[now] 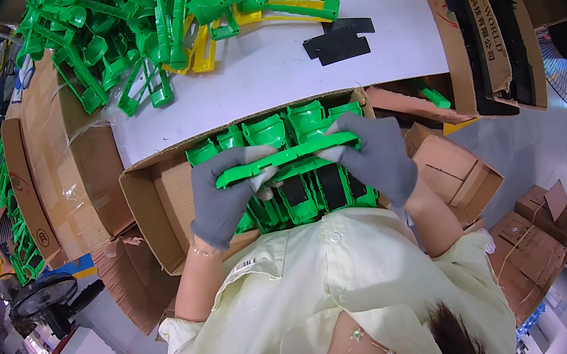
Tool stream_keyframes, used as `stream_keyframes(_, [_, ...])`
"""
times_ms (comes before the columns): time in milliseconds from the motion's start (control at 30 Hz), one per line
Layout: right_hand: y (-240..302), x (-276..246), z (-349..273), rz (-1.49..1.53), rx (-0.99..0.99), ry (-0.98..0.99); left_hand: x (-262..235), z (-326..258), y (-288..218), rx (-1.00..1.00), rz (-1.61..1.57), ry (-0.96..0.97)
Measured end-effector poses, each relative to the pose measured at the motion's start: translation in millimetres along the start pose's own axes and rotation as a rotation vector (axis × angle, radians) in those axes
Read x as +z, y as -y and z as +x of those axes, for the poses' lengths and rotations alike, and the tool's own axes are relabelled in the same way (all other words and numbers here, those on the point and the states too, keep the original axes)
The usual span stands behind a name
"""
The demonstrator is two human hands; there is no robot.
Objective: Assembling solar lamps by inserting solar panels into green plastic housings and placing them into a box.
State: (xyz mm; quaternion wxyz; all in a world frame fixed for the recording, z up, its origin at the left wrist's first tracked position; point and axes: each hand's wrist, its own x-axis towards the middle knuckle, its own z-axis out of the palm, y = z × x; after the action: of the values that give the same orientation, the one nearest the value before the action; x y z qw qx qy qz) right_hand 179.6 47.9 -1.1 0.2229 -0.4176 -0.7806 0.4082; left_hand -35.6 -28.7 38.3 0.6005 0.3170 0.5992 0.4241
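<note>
A long green plastic housing piece (288,156) is held level in front of my chest, seen nearly edge-on. My left hand (220,194), in a grey glove with bare fingertips, is closed around its left end. Gloved the same way, my right hand (383,162) grips the right end with thumb and fingers. Beneath the hands stands an open cardboard box (159,211) with several green housing halves (265,133) lined up in it. Dark rectangular inserts (333,186) sit in some of those halves. The held piece hides part of the row.
Across the white tabletop (236,90) lies a large heap of green parts (95,51) mixed with yellow ones (204,50). Flat black pieces (341,42) rest to its right. Cardboard boxes (55,157) flank the table; a fan (45,298) stands at left.
</note>
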Motion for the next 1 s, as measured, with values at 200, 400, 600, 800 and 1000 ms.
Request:
stream_keyframes(200, [27.2, -8.4, 19.6, 0.238, 0.201, 0.204, -47.4, -23.1, -21.0, -0.011, 0.166, -0.124])
stream_keyframes(400, [-49.7, -58.8, 68.9, -0.163, 0.05, -0.228, -163.6, -49.0, -41.0, -0.356, 0.602, -0.284])
stream_keyframes(600, [-94.1, -63.7, 86.8, -0.447, 0.025, -0.194, -161.9, 6.1, 15.1, -0.441, 0.669, 0.078])
stream_keyframes(800, [-97.3, -62.9, 87.8, -0.47, 0.095, -0.112, -138.6, 46.4, -28.2, -0.045, 1.51, -0.191])
stream_keyframes(1000, [-98.4, -66.7, 94.7, -0.471, 0.061, -0.104, -78.9, 161.7, -87.2, 1.072, 1.771, -0.197])
